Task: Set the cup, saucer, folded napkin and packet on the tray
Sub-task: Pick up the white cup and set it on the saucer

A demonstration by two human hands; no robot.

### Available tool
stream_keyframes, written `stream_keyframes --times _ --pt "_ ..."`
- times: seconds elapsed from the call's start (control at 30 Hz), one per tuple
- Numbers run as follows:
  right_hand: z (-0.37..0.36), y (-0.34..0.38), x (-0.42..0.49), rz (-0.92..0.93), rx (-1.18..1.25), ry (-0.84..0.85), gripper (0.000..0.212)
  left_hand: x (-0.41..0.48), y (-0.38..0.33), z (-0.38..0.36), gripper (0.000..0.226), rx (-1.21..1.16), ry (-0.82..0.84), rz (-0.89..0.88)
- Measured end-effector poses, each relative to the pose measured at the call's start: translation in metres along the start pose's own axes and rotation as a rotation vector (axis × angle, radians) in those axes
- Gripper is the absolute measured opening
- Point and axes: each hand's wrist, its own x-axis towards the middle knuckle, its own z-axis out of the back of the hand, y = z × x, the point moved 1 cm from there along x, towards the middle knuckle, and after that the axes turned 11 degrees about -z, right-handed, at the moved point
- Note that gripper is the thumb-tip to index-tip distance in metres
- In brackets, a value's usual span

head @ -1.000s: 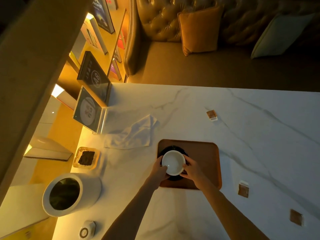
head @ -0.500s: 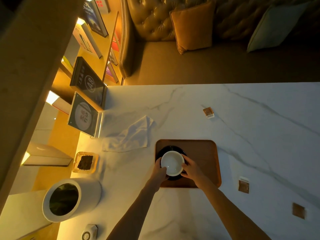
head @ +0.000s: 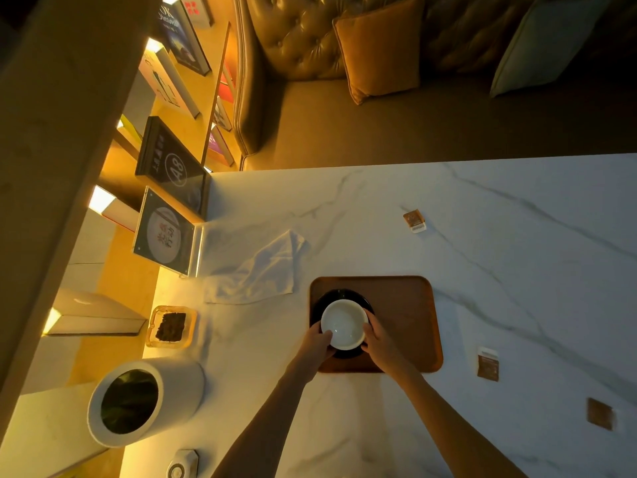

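1. A white cup [head: 344,323] sits on a dark saucer [head: 344,295] at the left end of a wooden tray [head: 403,322]. The left hand [head: 315,343] and right hand [head: 382,346] clasp the cup's sides.
2. The cup looks rigid, smooth and breakable; holding its wall from both sides seems safest.
3. One soft, crumpled napkin [head: 256,270] lies off the tray's far left corner.
4. Four small, light packets lie on the table [head: 517,236]; the nearest packet [head: 488,364] sits beyond the tray's right edge.

Perhaps café: tufted sofa [head: 296,46], table sign [head: 165,232]
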Motion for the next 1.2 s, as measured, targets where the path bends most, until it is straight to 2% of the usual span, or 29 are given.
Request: stream_keyframes --times 0.47,0.6,0.7,0.83,1.2 --pt "-0.002 -0.002 0.005 -0.023 0.086 -0.001 0.042 0.008 0.009 -0.005 0.042 0.027 -0.065 -0.017" --pt "-0.002 -0.002 0.003 -0.017 0.085 0.01 0.042 0.006 0.012 -0.005 0.049 0.056 -0.065 -0.055" --pt "-0.002 -0.002 0.002 -0.007 0.066 0.012 0.043 0.007 0.013 -0.005 0.052 0.222 -0.097 -0.14" --pt "-0.003 -0.004 0.003 -0.036 0.107 0.039 0.044 0.006 0.015 -0.005 0.043 0.433 -0.137 -0.271" --pt "-0.004 -0.006 0.003 -0.035 0.121 0.03 0.045 0.011 0.024 -0.004 0.035 0.586 -0.129 -0.254"
